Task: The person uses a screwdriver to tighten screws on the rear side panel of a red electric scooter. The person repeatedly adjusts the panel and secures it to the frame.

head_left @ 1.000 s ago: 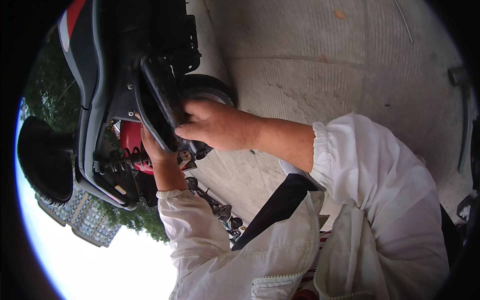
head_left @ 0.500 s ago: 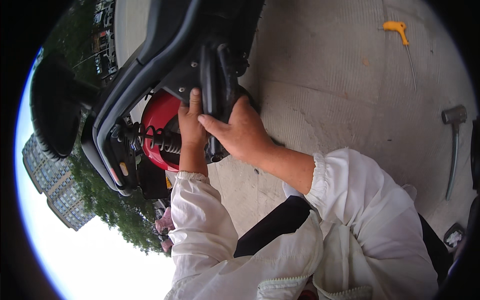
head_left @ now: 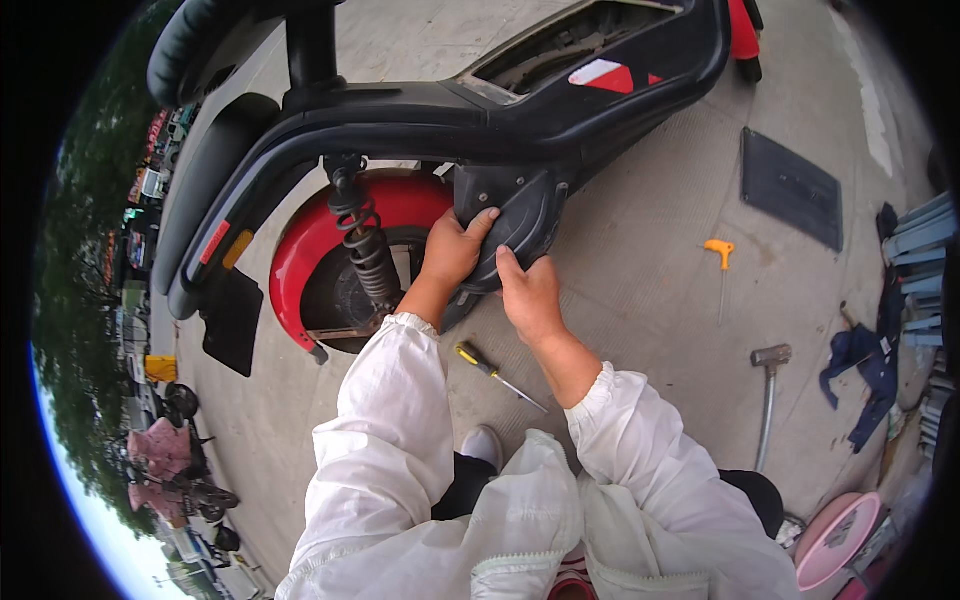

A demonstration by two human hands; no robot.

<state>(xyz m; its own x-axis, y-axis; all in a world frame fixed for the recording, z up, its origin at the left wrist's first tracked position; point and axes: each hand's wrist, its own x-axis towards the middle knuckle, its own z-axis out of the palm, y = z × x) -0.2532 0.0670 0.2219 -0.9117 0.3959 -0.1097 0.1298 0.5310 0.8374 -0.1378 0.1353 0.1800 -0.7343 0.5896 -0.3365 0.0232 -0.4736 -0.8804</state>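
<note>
Both my hands are on a black plastic cover (head_left: 527,215) low on the side of a black electric scooter (head_left: 400,118). My left hand (head_left: 453,254) grips its left edge, thumb pointing up over the surface and fingers hidden behind. Around the lower right edge my right hand (head_left: 532,298) is closed, thumb pressed on the face of the cover. Just left of my hands are the red rear fender (head_left: 300,245) and a coil-spring shock absorber (head_left: 372,262). Bolt heads show on the panel above my left thumb.
On the concrete lie a yellow-and-black screwdriver (head_left: 478,358), a yellow-handled hex key (head_left: 719,250), a hammer (head_left: 769,385) and a flat black panel (head_left: 790,188). At right are dark blue cloth (head_left: 868,355) and a pink basin (head_left: 838,540). An opening (head_left: 560,48) shows in the scooter's footboard.
My view has swung back and up, so more scooter and ground show. The cover, seen edge-on before, now shows its broad face. My hands stay on it, slightly farther apart.
</note>
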